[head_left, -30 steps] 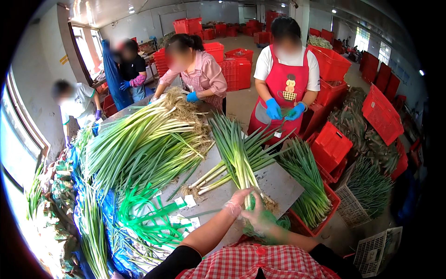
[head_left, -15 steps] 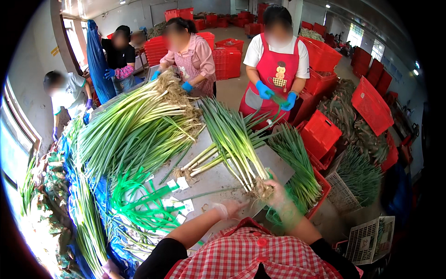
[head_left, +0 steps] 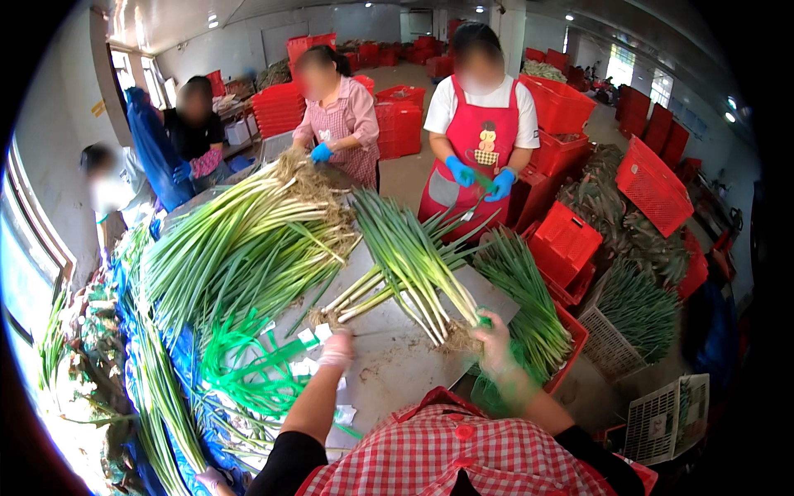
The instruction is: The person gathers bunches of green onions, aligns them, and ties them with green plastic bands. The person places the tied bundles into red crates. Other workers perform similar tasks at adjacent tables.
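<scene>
Left of lower centre, the wearer's left hand (head_left: 337, 350) is beside the white tags (head_left: 307, 336) of tangled green ties (head_left: 246, 364) on a grey table (head_left: 397, 374); right of centre, the blurred right hand (head_left: 496, 341) lies at the root end of a bunch of green onions (head_left: 413, 258), its grip indistinct. A larger onion heap (head_left: 240, 236) occupies the left centre, roots toward the top. At upper centre stand two aproned co-workers (head_left: 481, 136), with red crates (head_left: 399, 124) behind and toward the upper right.

On the flat grey counter (head_left: 397, 376), I see a heap of long green-and-white onions (head_left: 248, 240) behind tangled green plastic straps (head_left: 240, 368), left of a fanned green-and-white onion bunch (head_left: 413, 264).
</scene>
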Available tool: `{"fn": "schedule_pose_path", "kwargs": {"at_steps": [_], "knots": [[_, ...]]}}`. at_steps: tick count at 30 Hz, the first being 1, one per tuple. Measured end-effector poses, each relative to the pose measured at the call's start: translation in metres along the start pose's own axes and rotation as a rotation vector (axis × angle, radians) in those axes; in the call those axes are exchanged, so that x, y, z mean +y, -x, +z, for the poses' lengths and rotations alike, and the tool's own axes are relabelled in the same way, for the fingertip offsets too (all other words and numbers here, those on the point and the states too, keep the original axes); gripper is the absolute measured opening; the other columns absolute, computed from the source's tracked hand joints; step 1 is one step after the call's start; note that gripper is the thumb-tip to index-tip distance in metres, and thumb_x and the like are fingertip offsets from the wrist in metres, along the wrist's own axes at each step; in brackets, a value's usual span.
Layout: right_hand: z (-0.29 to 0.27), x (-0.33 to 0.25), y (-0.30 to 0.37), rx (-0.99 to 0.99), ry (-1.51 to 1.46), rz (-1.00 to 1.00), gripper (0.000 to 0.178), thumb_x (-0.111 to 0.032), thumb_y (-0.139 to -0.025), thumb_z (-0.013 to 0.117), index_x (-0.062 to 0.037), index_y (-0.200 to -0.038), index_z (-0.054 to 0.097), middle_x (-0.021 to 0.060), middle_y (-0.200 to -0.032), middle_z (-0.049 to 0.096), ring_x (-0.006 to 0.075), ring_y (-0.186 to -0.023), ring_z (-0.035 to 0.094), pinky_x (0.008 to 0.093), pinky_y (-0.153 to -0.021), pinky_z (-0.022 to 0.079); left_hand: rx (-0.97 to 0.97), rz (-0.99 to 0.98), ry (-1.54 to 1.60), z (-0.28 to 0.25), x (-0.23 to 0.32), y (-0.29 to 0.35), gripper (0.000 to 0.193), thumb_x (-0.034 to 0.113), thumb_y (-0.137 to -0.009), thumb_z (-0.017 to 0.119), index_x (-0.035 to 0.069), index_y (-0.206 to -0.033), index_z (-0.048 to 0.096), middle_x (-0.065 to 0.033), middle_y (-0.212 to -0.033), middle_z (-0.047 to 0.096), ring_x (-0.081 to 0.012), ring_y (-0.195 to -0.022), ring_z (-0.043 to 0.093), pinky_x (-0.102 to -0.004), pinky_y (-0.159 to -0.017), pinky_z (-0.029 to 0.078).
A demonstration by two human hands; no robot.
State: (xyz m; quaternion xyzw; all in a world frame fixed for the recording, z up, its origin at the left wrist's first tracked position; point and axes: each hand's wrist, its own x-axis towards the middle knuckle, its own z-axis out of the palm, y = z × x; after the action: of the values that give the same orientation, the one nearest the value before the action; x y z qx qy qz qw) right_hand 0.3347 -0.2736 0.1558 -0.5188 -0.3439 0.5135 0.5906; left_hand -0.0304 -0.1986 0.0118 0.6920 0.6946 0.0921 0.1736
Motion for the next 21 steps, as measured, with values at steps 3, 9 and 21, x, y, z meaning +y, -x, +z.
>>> {"fn": "schedule_pose_path", "kwargs": {"at_steps": [3, 9, 21], "knots": [[0.005, -0.022, 0.011, 0.080, 0.008, 0.008, 0.039, 0.003, -0.069, 0.063, -0.0038, -0.106, 0.058, 0.0067, -0.096, 0.057, 0.0190, -0.086, 0.057, 0.0292, -0.077, 0.045, 0.336, -0.127, -0.047, -0.079, -0.035, -0.007, 0.017, 0.014, -0.086, 0.052, 0.005, -0.097, 0.063, -0.0182, -0.091, 0.065, -0.0339, -0.085, 0.065, -0.0408, -0.073, 0.054], [0.005, -0.011, 0.002, 0.125, 0.368, -0.536, 0.023, -0.001, -0.066, 0.065, -0.0024, -0.088, 0.059, 0.0122, -0.102, 0.059, 0.0238, -0.088, 0.058, 0.0328, -0.083, 0.044, 0.803, -0.178, 0.758, -0.194, 0.064, 0.008, 0.042, 0.012, -0.081, 0.065, -0.002, -0.119, 0.053, -0.0173, -0.105, 0.062, -0.0288, -0.091, 0.062, -0.0353, -0.082, 0.050], [0.029, -0.085, 0.085, -0.135, 0.952, -0.890, 0.026, -0.011, -0.061, 0.074, -0.0082, -0.084, 0.062, 0.0141, -0.108, 0.058, 0.0355, -0.090, 0.059, 0.0416, -0.076, 0.050, -0.756, -0.349, 2.302, -0.047, 0.273, 0.008, 0.023, 0.023, -0.093, 0.045, 0.003, -0.101, 0.052, -0.0149, -0.085, 0.062, -0.0277, -0.075, 0.061, -0.0393, -0.071, 0.054]]}}
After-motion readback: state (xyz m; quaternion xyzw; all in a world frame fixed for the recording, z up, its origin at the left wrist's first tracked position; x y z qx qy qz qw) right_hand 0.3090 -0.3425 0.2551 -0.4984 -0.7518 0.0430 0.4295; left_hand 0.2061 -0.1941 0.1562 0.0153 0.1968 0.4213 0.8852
